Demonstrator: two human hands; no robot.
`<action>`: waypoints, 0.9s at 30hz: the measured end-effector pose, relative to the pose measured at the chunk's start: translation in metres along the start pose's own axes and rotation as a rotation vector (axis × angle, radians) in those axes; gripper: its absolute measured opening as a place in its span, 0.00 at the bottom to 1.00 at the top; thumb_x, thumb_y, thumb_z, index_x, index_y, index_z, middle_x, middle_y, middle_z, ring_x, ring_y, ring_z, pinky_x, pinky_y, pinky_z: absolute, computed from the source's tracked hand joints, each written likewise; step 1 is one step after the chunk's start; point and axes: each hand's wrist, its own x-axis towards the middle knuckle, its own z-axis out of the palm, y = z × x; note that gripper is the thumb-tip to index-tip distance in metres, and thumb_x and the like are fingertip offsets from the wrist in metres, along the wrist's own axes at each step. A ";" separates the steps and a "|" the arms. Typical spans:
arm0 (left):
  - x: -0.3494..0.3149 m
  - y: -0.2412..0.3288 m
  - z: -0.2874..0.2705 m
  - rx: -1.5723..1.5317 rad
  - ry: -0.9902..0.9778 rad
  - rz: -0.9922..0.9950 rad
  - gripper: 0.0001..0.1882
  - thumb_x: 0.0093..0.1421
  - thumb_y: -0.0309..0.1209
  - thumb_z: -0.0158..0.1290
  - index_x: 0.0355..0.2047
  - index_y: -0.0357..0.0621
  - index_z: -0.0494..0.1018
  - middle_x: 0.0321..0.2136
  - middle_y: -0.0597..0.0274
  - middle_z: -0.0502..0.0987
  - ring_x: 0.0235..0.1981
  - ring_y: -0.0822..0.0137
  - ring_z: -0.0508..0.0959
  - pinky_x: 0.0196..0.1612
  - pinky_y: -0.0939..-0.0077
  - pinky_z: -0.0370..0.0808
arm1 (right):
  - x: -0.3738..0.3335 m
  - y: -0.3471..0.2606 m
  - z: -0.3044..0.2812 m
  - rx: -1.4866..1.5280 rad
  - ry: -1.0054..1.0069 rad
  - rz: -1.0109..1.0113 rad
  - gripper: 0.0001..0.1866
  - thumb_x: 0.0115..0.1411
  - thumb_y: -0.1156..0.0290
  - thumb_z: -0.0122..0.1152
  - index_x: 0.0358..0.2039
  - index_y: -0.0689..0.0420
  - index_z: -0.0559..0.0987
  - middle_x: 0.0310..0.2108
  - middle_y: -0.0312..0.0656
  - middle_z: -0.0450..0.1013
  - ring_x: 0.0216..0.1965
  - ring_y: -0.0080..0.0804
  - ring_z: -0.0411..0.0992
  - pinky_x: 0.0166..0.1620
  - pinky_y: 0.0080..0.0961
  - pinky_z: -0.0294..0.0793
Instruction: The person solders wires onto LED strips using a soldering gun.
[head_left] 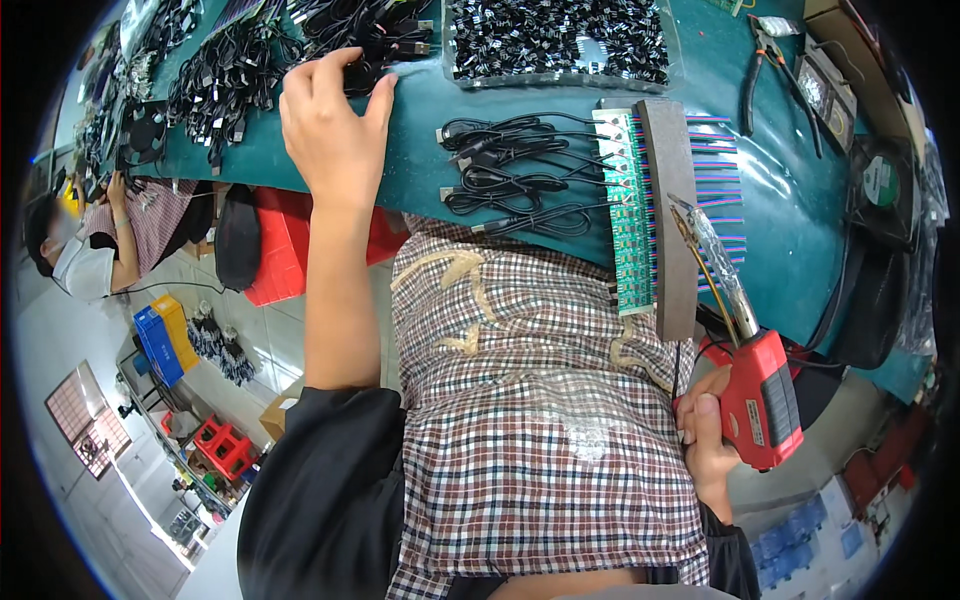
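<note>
My left hand [335,125] is over a pile of black USB cables [375,25] at the table's far edge, thumb and fingers apart. Its fingertips are near the cables, and nothing shows held between them. At the lower right, my right hand [708,440] grips a red soldering gun [765,400], its metal tip pointing up and left over a grey-brown bar [668,230]. Beside that bar lies a strip of green circuit boards [628,215]. Several coiled black USB cables [520,185] lie with their wire ends at the boards' left edge. Multicoloured wires [715,190] stick out beyond the bar.
A clear tray of small black parts [560,42] stands at the back. Pliers [765,75] and a small box [826,90] lie at the back right, near a solder spool [880,182]. More cable bundles [225,85] cover the left. Another person [85,265] sits farther left.
</note>
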 end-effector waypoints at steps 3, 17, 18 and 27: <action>0.001 0.000 -0.006 -0.030 -0.100 0.000 0.11 0.49 0.35 0.67 0.32 0.48 0.78 0.32 0.64 0.75 0.35 0.59 0.75 0.38 0.67 0.73 | 0.000 -0.003 0.002 0.022 0.009 0.017 0.08 0.65 0.74 0.52 0.30 0.60 0.65 0.24 0.41 0.66 0.14 0.16 0.56 0.20 0.15 0.59; 0.014 0.032 -0.034 -0.777 -0.031 -0.390 0.09 0.68 0.31 0.50 0.39 0.37 0.75 0.25 0.66 0.77 0.22 0.82 0.72 0.24 0.88 0.68 | 0.000 -0.004 0.004 -0.008 0.039 0.016 0.08 0.65 0.73 0.52 0.29 0.59 0.66 0.22 0.39 0.64 0.15 0.16 0.56 0.20 0.15 0.59; 0.014 0.036 -0.039 -0.780 -0.033 -0.392 0.09 0.68 0.31 0.50 0.39 0.37 0.75 0.25 0.66 0.77 0.22 0.82 0.72 0.24 0.88 0.68 | 0.001 -0.004 0.004 -0.011 0.040 0.018 0.08 0.65 0.73 0.52 0.29 0.59 0.66 0.22 0.39 0.64 0.15 0.16 0.56 0.20 0.15 0.59; -0.020 0.135 -0.082 -1.585 -1.026 -0.513 0.08 0.68 0.28 0.48 0.43 0.36 0.68 0.28 0.66 0.71 0.27 0.81 0.72 0.24 0.90 0.70 | 0.028 -0.024 0.018 0.074 0.090 -0.081 0.20 0.57 0.83 0.58 0.47 0.58 0.64 0.39 0.51 0.73 0.23 0.19 0.66 0.30 0.17 0.69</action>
